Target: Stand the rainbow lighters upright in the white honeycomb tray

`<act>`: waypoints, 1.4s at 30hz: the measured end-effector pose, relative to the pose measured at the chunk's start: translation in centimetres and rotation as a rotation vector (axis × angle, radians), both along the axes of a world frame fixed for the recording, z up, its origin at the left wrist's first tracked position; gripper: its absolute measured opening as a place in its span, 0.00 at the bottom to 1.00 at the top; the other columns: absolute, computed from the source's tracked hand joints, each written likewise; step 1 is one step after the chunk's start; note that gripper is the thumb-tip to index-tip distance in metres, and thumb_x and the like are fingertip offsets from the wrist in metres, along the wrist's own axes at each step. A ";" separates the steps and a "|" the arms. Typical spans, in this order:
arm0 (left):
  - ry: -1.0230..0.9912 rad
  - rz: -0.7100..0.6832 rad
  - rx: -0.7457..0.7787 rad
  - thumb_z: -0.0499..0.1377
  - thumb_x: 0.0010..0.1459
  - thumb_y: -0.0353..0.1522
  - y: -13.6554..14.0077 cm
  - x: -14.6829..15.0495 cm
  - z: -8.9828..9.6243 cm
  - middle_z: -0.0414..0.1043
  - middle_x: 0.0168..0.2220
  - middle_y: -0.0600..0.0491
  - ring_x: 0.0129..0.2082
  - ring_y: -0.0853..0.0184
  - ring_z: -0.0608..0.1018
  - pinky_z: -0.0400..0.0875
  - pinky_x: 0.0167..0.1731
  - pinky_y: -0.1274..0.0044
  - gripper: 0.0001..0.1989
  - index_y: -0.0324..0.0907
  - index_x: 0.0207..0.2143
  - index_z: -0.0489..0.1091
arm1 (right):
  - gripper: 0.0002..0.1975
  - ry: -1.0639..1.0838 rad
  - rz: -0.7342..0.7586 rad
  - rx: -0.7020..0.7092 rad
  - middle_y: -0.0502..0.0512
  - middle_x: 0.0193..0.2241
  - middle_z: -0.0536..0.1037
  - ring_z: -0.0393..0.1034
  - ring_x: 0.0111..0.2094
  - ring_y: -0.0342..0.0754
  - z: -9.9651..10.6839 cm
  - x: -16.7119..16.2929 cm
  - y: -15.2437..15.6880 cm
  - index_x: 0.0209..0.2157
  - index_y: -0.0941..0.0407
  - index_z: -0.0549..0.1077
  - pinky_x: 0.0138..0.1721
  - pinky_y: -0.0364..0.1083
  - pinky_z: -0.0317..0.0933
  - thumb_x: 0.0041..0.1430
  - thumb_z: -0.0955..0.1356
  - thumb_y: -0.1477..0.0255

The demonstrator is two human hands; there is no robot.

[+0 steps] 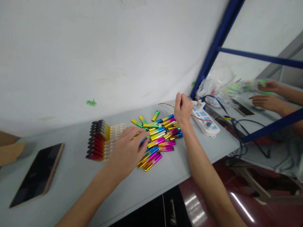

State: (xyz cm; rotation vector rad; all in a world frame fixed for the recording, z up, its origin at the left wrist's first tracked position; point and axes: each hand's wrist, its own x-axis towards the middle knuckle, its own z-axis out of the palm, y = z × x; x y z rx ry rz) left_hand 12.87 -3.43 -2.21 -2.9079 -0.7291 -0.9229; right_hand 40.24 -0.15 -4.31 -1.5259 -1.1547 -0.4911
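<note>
— "Far left?"
— "White plastic rack [113, 138] of black-topped red-and-yellow sticks [96, 143]."
— "Left hand [127, 148]?"
— "Curved over slim metallic multicoloured sticks [158, 135] piled on the grey table [171, 168]; can't tell if pinching."
— "Right hand [184, 110]?"
— "Curled near their right end; grip unclear."

Pieces [158, 135] lie between tray [117, 128] and power strip [205, 121].

Tubes [157, 142] — yellow, magenta, blue
</note>
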 end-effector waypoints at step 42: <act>-0.540 0.342 -1.009 0.56 0.61 0.54 1.5 -3.0 -5.2 0.49 0.17 0.59 0.20 0.73 0.55 0.45 0.21 0.75 0.30 0.45 0.16 0.53 | 0.25 -0.134 0.211 -0.172 0.46 0.18 0.58 0.55 0.22 0.45 -1.3 -4.3 0.0 0.24 0.50 0.55 0.29 0.49 0.46 0.76 0.57 0.56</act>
